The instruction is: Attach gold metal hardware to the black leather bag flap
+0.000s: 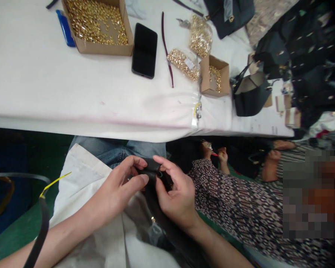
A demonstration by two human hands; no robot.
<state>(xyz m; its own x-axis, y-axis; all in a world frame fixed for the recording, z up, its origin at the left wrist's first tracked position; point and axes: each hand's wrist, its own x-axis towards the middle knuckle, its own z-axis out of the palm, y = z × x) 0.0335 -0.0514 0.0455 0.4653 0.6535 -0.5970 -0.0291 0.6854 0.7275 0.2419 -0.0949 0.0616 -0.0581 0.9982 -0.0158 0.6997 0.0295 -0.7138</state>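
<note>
A black leather-like bag [167,227] lies across my lap, over a pale cloth. My left hand [125,182] pinches the left side of a black strap or tab [151,166] at the bag's upper end. On the other side, my right hand [175,190] grips the same black piece between thumb and fingers. A small gold zipper pull [153,219] with a clear plastic wrap [157,234] shows on the bag below my hands. The fingers cover part of the strap, so its exact shape is hidden.
On the white table [58,89] ahead stand a cardboard box of gold fittings [104,48], a black phone [144,51], bags of gold pieces [184,63] and a smaller box [213,89]. A black handbag [249,96] stands further right. A co-worker in a patterned garment [226,201] sits to my right.
</note>
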